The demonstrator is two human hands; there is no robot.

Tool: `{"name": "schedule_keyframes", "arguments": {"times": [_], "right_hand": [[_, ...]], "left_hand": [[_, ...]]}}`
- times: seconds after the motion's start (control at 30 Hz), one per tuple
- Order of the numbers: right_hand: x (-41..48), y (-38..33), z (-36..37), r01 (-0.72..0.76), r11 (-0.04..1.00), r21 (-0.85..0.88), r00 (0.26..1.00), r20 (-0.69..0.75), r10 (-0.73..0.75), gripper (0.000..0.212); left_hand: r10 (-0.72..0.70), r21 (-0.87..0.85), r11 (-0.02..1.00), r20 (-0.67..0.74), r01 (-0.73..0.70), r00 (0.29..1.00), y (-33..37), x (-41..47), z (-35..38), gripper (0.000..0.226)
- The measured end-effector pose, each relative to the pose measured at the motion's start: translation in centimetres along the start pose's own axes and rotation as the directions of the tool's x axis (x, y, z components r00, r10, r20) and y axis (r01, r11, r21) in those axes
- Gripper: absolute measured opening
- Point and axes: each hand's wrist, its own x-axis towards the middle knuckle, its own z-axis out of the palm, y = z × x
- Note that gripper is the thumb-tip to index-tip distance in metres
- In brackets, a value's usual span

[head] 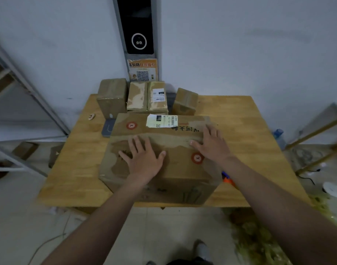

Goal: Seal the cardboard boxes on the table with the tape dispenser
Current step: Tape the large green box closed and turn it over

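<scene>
On the wooden table (249,134) the cardboard box (178,169) sits near the front edge, stiff-walled but likely giving at its flaps, so left hand (144,159) and right hand (211,144) press flat, fingers spread, by the centre seam, the probable tape dispenser (226,178) half-hidden at its right.

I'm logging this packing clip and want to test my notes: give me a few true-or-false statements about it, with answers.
1. The left hand and right hand both lie flat on the large box. True.
2. The right hand grips a tape dispenser. False: it holds nothing.
3. Smaller boxes stand behind the large box. True.
4. The large box sits on the floor. False: it sits on the wooden table.
</scene>
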Motion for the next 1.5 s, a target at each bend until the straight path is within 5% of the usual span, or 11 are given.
{"name": "schedule_keyframes", "arguments": {"times": [0.2, 0.37, 0.67, 0.87, 1.1, 1.27, 1.37, 1.5], "right_hand": [[7.7, 0.3, -1.0, 0.235, 0.968, -0.088, 0.972, 0.047, -0.231, 0.086], [10.6, 0.1, -0.9, 0.34, 0.935, -0.098, 0.936, 0.131, -0.327, 0.084], [4.2, 2.9, -1.2, 0.123, 0.984, -0.131, 0.991, 0.072, -0.115, 0.083], [-3.0, 3.3, -0.4, -0.147, 0.977, -0.156, 0.989, -0.033, 0.143, 0.088], [-9.1, -1.5, 2.7, -0.212, 0.974, -0.076, 0.974, -0.098, 0.204, 0.086], [-10.8, -3.1, 2.9, -0.273, 0.959, 0.073, 0.961, 0.059, 0.269, 0.096], [-11.7, -4.3, 3.1, -0.319, 0.924, 0.211, 0.943, 0.162, 0.289, 0.1], [-12.0, -5.7, 3.2, -0.29, 0.891, 0.348, 0.957, 0.124, 0.263, 0.091]], "left_hand": [[-0.36, -0.168, 0.923, -0.057, 0.347, 0.931, 2.6, -4.3, 3.3, 0.099], [-0.462, -0.235, 0.873, -0.118, 0.427, 0.879, 5.6, -4.1, 4.0, 0.098], [-0.261, -0.15, 0.96, -0.18, 0.236, 0.948, 2.3, -1.3, 3.1, 0.096], [0.0, -0.043, 0.999, -0.065, -0.002, 0.998, 1.4, 3.9, 0.6, 0.102], [0.193, -0.058, 0.98, 0.022, -0.192, 0.981, -1.7, 6.7, -2.2, 0.094], [0.069, -0.379, 0.918, -0.125, -0.113, 0.99, -4.7, 1.5, -0.9, 0.094], [-0.114, -0.622, 0.78, -0.033, 0.069, 0.993, -6.9, -1.7, -0.2, 0.098], [-0.167, -0.563, 0.81, 0.045, 0.163, 0.985, -7.7, -4.9, 0.4, 0.099]]}}
